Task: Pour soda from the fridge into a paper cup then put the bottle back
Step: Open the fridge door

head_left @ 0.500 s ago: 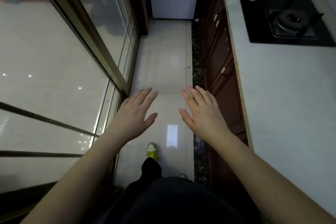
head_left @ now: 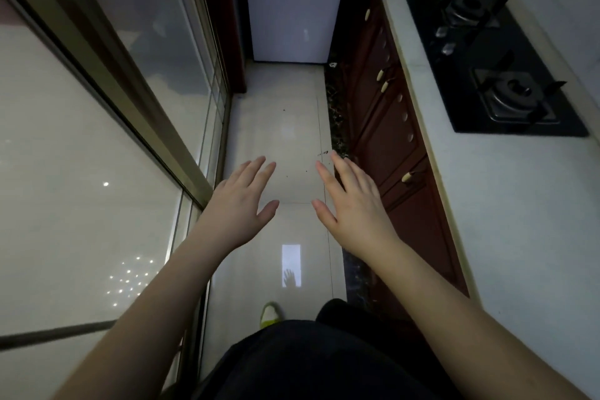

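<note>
A white fridge [head_left: 293, 10] stands shut at the far end of a narrow kitchen aisle. My left hand [head_left: 242, 203] and my right hand [head_left: 352, 204] are both held out in front of me over the tiled floor, palms down, fingers spread, holding nothing. They are well short of the fridge. No soda bottle or paper cup is in view.
A sliding glass door [head_left: 107, 114] with a metal frame runs along the left. On the right are red-brown cabinets [head_left: 386, 127] under a white counter [head_left: 526, 211] with a black two-burner gas hob [head_left: 490, 65]. The pale tiled floor [head_left: 276, 127] leads to the fridge.
The view has moved forward and tilted up along the aisle; more of the fridge front shows and the hob sits closer. Both hands stay spread and empty.
</note>
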The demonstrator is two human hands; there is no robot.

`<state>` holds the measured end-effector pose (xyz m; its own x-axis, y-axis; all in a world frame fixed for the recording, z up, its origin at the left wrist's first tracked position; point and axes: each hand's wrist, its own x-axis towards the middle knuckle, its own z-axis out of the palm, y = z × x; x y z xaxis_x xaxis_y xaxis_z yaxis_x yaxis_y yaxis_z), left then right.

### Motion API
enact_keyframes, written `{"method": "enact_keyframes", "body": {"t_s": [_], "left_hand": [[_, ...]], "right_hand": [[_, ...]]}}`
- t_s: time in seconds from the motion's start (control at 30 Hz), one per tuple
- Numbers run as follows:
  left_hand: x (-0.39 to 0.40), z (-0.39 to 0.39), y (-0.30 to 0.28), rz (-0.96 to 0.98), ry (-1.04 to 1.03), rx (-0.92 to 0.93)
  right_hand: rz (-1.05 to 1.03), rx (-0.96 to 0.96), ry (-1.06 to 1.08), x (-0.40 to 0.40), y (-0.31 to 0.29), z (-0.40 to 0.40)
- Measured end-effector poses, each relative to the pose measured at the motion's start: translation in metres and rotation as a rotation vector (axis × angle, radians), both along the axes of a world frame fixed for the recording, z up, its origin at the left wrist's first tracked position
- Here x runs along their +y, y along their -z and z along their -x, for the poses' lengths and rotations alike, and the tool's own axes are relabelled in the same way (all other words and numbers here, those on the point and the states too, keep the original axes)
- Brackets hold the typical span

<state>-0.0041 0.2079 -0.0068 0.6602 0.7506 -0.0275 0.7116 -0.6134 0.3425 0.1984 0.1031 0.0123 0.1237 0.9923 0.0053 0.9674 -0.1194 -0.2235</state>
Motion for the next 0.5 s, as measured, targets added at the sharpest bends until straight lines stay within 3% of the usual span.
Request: {"method": "enact_keyframes", "body": {"t_s": [0.5], "left_hand": [[0.143,-0.110,-0.006,0.004,0.039,0.061]], "right_hand": [[0.026,0.062,-0.008,0.157,0.018,-0.103]]}}
